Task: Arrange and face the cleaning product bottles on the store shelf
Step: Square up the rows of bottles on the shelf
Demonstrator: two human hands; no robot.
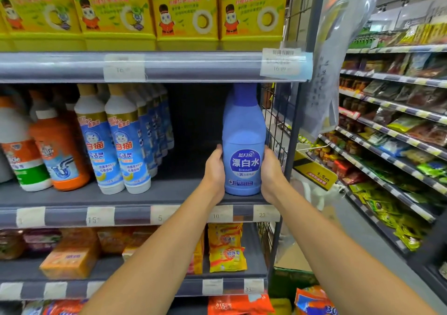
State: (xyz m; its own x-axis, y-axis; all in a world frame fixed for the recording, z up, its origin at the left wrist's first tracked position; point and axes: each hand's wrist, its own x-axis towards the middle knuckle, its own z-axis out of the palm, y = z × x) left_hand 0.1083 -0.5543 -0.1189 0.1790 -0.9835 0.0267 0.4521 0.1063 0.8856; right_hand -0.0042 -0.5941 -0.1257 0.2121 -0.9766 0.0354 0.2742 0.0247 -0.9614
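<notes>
A blue bleach bottle [243, 130] stands upright at the right end of the middle shelf [169, 193], label facing me. My left hand [214, 169] grips its lower left side and my right hand [272, 172] grips its lower right side. To the left, past a bare gap, stand rows of white-and-blue toilet cleaner bottles [125, 140], then an orange drain cleaner bottle [60, 152] and a white-and-orange bottle [19, 150] that lean slightly.
Yellow detergent jugs [183, 10] fill the shelf above. Soap packs [226, 247] lie on the shelf below. A wire side panel [273, 121] closes the shelf's right end. A snack aisle [391, 133] runs to the right.
</notes>
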